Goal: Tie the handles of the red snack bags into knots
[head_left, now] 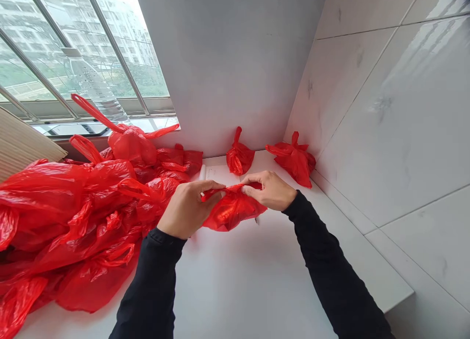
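A red plastic bag [233, 214] with something bulky inside is between my hands, just above the white table. My left hand [189, 204] pinches its gathered top on the left side, thumb and fingers pressed together. On the right side of the same top, my right hand [270, 189] closes thumb and fingers on the plastic. The bag's contents are hidden by the red film. Behind it, a small knotted red bag [240, 157] stands against the wall, and another tied red bag [293, 157] rests in the corner to the right.
A large heap of red plastic bags [73, 221] covers the left of the white table [235, 290]. A clear plastic bottle [95, 86] stands by the barred window. Marble-look tiles [396, 113] line the right wall. The table's corner ends at lower right.
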Tool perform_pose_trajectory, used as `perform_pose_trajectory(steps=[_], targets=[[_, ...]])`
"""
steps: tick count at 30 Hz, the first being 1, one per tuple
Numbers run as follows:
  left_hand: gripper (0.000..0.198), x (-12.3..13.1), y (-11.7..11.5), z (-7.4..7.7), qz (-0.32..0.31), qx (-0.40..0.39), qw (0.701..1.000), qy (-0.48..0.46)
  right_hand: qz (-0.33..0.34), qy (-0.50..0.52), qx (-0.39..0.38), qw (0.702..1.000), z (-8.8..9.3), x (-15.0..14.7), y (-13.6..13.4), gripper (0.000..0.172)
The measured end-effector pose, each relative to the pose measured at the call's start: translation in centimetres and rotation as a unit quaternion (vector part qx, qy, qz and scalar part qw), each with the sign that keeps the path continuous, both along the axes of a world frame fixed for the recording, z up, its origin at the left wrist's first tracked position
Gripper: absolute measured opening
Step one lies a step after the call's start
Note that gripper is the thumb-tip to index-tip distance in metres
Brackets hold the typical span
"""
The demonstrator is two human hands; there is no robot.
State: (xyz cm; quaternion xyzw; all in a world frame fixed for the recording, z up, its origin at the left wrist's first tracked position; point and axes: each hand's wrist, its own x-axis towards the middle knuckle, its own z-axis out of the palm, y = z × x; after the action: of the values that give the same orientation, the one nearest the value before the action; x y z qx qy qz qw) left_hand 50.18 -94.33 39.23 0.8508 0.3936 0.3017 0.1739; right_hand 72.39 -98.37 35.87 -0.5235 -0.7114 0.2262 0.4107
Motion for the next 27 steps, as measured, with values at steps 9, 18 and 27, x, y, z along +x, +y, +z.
perform_pose_trajectory(steps=[9,18,27], targets=[[0.021,0.0,-0.3,0.6,0.031,0.02,0.998,-0.041,0.003,0.026,0.028,0.999,0.0,-0.5,-0.1,0.029],[0.021,-1.1,0.6,0.8,0.095,0.029,0.989,-0.105,-0.051,0.073,0.048,0.995,-0.1,-0.2,0.7,0.012],[0.043,-0.9,0.8,0.3,0.033,-0.018,0.998,-0.06,-0.09,0.139,0.084,0.983,0.0,-0.2,0.7,0.011]])
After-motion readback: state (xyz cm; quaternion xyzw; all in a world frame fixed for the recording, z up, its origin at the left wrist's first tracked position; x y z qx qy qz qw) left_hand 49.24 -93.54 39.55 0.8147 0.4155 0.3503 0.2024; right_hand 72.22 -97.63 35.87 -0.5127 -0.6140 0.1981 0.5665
